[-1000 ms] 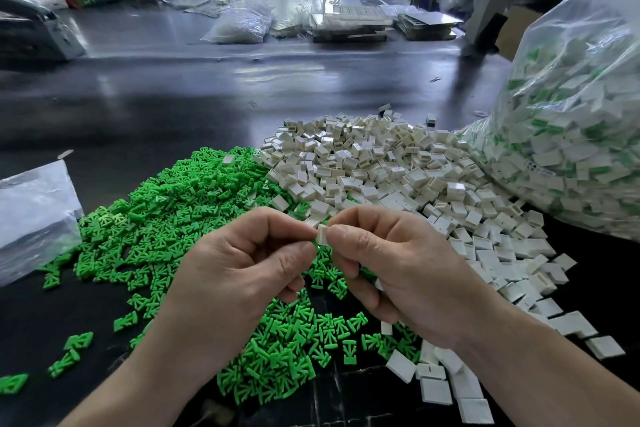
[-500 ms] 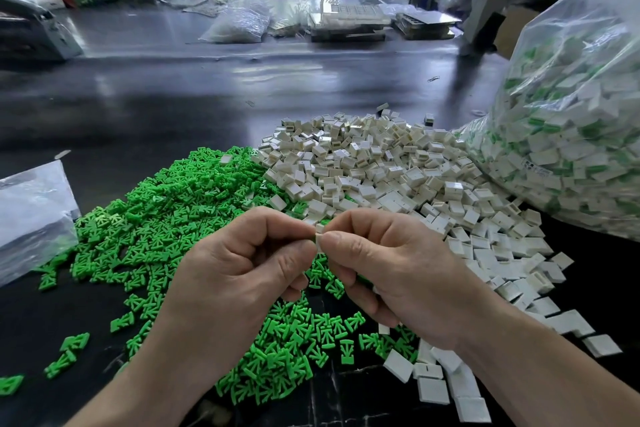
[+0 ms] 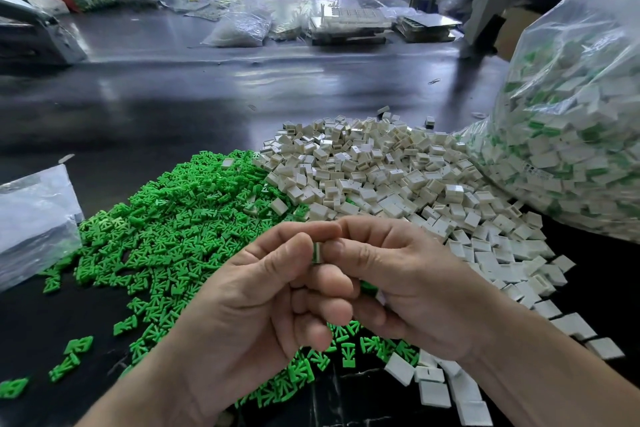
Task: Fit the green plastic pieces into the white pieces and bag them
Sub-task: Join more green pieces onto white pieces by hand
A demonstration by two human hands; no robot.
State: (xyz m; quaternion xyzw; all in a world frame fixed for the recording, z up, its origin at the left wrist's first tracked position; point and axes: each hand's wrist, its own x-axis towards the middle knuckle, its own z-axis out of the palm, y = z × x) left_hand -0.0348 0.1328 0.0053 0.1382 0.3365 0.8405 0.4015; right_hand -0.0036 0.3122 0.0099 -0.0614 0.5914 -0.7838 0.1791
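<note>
- My left hand (image 3: 263, 298) and right hand (image 3: 408, 288) meet in the lower middle of the frame, raised above the bench, with thumbs and forefingers brought tip to tip.
- Between those fingertips both hands pinch one small plastic piece (image 3: 316, 252). Only a thin sliver of it shows, white with a green edge, and I cannot tell how far the green part sits inside the white one.
- The remaining fingers of both hands are curled in toward the palms.
- A pile of bright green forked plastic pieces (image 3: 166, 229) spreads over the dark glossy bench (image 3: 173, 104) from the left into the centre of the frame and runs on beneath my hands. A few green strays lie apart at the lower left.
- A heap of small white square plastic housings (image 3: 381, 177) fills the centre and right. It touches the green pile along its left edge, and a flatter trail of white squares runs down to the lower right corner.
- A large clear plastic bag (image 3: 571, 149) bulges along the right edge, packed with white pieces that show green in them. Its lower side rests against the white heap.
- A smaller clear plastic bag (image 3: 31, 225) lies flat at the left edge, just beside the green pile.
- Across the bench, in the upper middle, sit more clear bags (image 3: 239, 28) and flat grey trays (image 3: 346, 24), too blurred for me to say what they hold.
</note>
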